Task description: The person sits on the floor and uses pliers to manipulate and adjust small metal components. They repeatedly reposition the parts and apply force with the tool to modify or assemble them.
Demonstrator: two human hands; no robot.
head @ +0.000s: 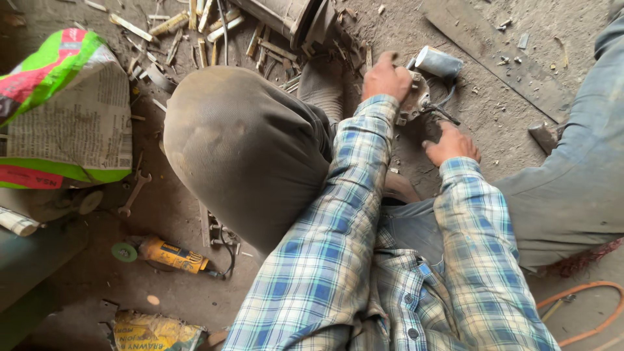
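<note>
Two hands meet on one small metal assembly lying on the dusty floor in the upper middle of the frame, just right of the raised knee. The left hand sits on top of it, fingers curled down and pressed around its near end. The right hand rests lower right of it, fingers bent toward a thin dark lever; whether it pinches that lever, I cannot tell. The assembly's long axis runs from lower left up to a grey cylinder at its upper right end. A yellow angle grinder lies well apart at lower left.
</note>
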